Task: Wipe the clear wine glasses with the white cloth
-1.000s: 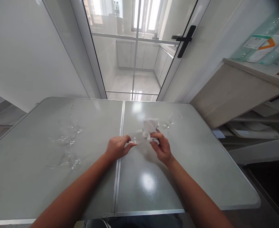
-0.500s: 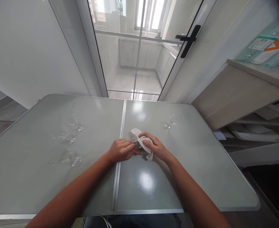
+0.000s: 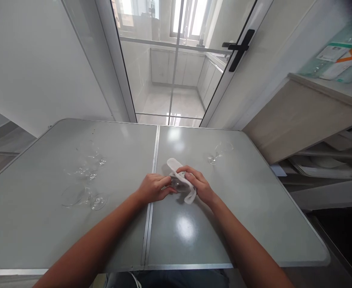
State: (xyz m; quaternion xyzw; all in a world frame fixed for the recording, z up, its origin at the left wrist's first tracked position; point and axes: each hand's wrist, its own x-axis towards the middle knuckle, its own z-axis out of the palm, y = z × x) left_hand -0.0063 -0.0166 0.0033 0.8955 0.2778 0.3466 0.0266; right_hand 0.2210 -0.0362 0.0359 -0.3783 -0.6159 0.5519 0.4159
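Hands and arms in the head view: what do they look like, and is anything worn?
The left hand and right hand are bare: no gloves, rings or watch visible. The left forearm and right forearm are uncovered down to the frame edge; no sleeve shows.

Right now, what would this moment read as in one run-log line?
left hand: grips clear stemmed glass | right hand: wraps white cloth round glass | grey folding table: other clear glasses at left, single clear glass at right
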